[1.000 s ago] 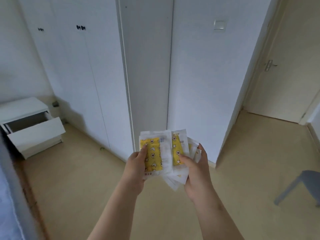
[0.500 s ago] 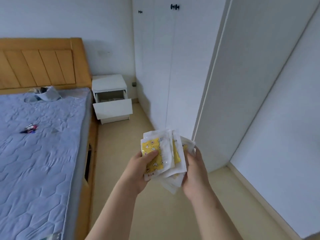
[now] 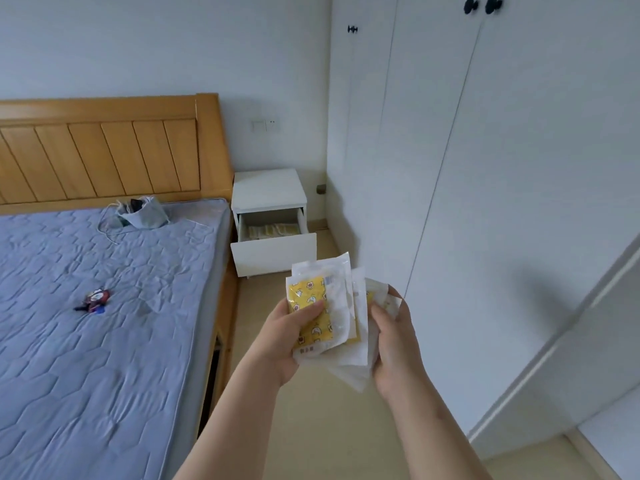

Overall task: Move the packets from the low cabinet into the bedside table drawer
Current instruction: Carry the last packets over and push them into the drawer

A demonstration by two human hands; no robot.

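"Yellow-printed film, slick stuff. The left hand (image 3: 291,337) pins the front one with its thumb, fingers curled behind. The packets (image 3: 334,306) fan loosely across to the right hand (image 3: 394,341), whose fingers wrap the far edge of the stack."

"So the middle ones are the worry?"

"I'd say so. Nothing pinches them directly. A jolt while walking, or one hand letting go early, and they could slip out below onto the floor (image 3: 329,427). They're held at chest level, well apart from the drawer."

"And the way over?"

"On the left, the bed (image 3: 104,341) runs alongside, and its wooden side rail (image 3: 228,306) is a hard edge to clip. Ahead, the bedside table (image 3: 268,188) stands in the corner beside the headboard, its drawer (image 3: 273,251) pulled out and the front panel jutting into the lane. Pale packets seem to lie inside, though from here I can't be certain. On the right, the wardrobe (image 3: 502,202) doors are shut flat. Between rail and wardrobe a strip of floor leads straight there, narrowest at the drawer front."
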